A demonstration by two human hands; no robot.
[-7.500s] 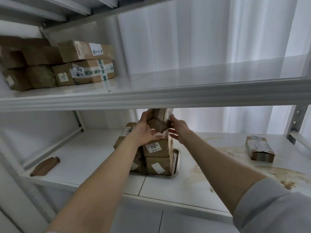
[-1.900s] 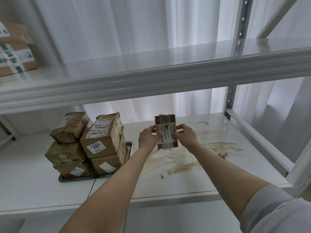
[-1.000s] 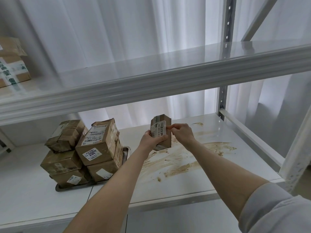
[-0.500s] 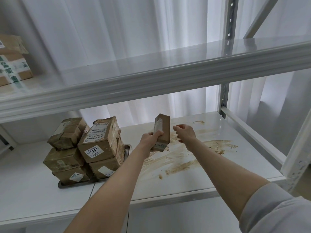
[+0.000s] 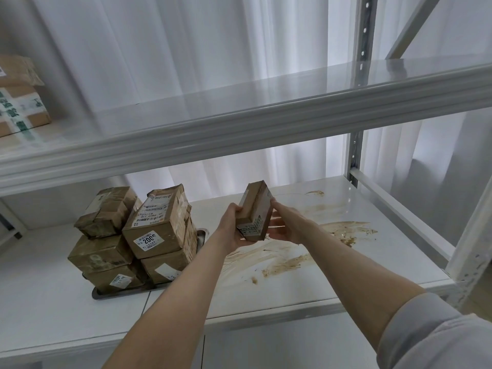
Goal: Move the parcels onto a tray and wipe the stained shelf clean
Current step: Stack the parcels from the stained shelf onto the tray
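A small brown parcel [image 5: 255, 211] is held in the air above the white shelf [image 5: 378, 251], tilted with its labelled end toward me. My left hand [image 5: 232, 227] grips its left side and underside. My right hand [image 5: 286, 224] touches its right side with the fingers spread fairly straight. Brown smeared stains [image 5: 288, 259] cover the shelf under and to the right of the parcel. To the left, a metal tray [image 5: 99, 292] carries a stack of several taped cardboard parcels [image 5: 157, 226].
An upper shelf [image 5: 239, 123] runs across the view just above my hands, with boxes [image 5: 18, 102] at its far left. A perforated metal upright [image 5: 356, 158] and a side rail [image 5: 399, 214] bound the lower shelf on the right. White curtain hangs behind.
The parcel has turned from upright to tilted with its end toward me and shifted slightly right. My right hand, apart from it half a second ago, now touches its right side.
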